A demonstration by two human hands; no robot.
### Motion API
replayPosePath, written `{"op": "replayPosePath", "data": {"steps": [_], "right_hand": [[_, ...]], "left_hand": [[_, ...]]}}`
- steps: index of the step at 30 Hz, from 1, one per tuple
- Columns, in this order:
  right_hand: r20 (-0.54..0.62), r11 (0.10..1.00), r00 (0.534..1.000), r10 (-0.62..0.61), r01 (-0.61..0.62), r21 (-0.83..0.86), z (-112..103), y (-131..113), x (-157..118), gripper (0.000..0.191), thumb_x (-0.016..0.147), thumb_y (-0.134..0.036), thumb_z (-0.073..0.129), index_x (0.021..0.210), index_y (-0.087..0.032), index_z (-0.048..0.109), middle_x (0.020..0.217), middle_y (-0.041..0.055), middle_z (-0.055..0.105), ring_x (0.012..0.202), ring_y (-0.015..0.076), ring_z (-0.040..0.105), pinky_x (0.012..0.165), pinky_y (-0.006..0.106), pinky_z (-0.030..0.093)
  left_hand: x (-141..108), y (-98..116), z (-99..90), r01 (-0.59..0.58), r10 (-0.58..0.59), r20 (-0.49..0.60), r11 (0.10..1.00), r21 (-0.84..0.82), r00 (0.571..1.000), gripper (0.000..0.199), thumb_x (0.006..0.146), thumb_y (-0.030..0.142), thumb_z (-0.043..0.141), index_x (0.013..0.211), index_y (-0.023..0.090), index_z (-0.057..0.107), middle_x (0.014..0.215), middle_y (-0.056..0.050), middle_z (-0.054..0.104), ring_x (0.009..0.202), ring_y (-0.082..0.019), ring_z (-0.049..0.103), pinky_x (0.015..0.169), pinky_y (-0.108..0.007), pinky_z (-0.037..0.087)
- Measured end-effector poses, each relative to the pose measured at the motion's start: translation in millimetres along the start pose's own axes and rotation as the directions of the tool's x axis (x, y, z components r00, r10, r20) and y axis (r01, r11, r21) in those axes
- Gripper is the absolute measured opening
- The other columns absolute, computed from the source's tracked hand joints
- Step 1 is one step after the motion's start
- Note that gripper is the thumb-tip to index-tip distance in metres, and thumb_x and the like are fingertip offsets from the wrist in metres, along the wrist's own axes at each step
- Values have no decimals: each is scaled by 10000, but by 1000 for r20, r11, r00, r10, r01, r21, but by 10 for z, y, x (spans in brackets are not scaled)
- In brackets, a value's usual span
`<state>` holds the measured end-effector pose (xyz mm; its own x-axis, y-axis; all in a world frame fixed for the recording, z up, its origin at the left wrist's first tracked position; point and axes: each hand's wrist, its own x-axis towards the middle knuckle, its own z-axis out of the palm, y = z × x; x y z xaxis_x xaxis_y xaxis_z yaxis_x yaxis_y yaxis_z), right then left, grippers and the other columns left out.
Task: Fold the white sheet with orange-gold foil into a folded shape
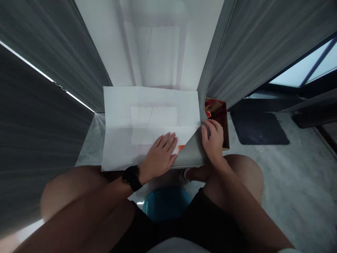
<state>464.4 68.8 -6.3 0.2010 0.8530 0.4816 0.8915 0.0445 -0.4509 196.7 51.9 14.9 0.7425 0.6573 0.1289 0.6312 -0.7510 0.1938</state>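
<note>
Has white paper (121, 128) spread over the table (193, 151); rests the left hand (160, 156) open and flat on it, gripping nothing; past an orange patch (180, 148), half-curls the right hand (214, 138) at the table's right edge, cannot tell of any hold, beside a box (224, 119).

Two hands (160, 156) (214, 140), one large sheet (118, 119), one wristwatch (131, 175), one box (221, 111) and one blue seat (166, 203) show.

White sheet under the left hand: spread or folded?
Mostly spread: the white sheet lies broad and flat under the left hand. Its lower-right corner looks folded in, with a diagonal edge there.
</note>
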Motion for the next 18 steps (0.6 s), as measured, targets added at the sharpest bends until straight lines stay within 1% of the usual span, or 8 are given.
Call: {"op": "replayPosePath", "data": {"steps": [1,3,5,6,10,13,16,18], "right_hand": [[78,995,992,-102,100,19,-47,-61,-72,469,1100,-429,412,1349,-150,695,1401,193,647,1321,297,597,1169,511,471],[255,957,922,-291,285,63,-110,-176,-232,480,1119,-411,388,1425,-158,658,1507,169,614,1418,274,556,1224,480,432],[386,919,840,-381,389,60,-126,-260,-375,516,1125,-407,373,1520,-151,583,1596,153,550,1516,272,473,1271,490,375],[427,909,816,-390,415,39,-119,-286,-429,537,1126,-408,363,1556,-142,545,1626,151,518,1548,276,434,1287,504,349],[478,889,793,-379,455,-49,-67,-295,-501,580,1130,-396,312,1596,-99,488,1675,162,443,1582,287,386,1307,536,298],[493,875,778,-390,480,-66,-41,-255,-475,581,1118,-367,317,1595,-81,486,1666,180,449,1583,298,383,1298,549,307],[515,868,760,-396,493,-59,-25,-230,-453,575,1098,-321,331,1594,-71,484,1664,186,450,1586,295,380,1286,541,332],[510,876,767,-389,479,-52,-13,-231,-448,574,1092,-308,329,1591,-72,487,1669,183,442,1583,284,389,1290,531,329]], "left_hand": [[-1,0,7,-2,2,-8,1000,-1,1000,598,1130,383,322,1629,58,371,1723,-190,339,1631,-322,263,1322,-506,252],[-8,-5,26,-3,3,-19,1000,4,1000,603,1131,386,308,1634,58,362,1722,-194,339,1635,-319,253,1320,-509,254],[-18,-15,37,-3,4,-14,1000,24,1000,613,1132,397,298,1632,49,364,1722,-196,338,1633,-322,255,1322,-505,251],[-20,-16,34,-1,1,-6,999,39,1000,616,1133,400,291,1631,45,366,1723,-195,336,1631,-325,261,1323,-507,246],[37,65,-40,-6,5,11,993,115,1000,617,1130,391,278,1623,37,385,1722,-204,331,1625,-331,274,1328,-541,217],[153,229,-77,-35,38,-19,990,138,999,659,1131,433,260,1627,14,372,1725,-197,328,1631,-307,263,1348,-493,166],[223,363,-1,-23,27,-33,994,107,999,757,1121,545,254,1636,-3,344,1724,-207,326,1619,-296,297,1343,-452,180],[180,384,87,-28,29,-19,996,86,999,825,1102,605,286,1630,-27,333,1723,-236,306,1619,-318,292,1337,-463,193]]}}
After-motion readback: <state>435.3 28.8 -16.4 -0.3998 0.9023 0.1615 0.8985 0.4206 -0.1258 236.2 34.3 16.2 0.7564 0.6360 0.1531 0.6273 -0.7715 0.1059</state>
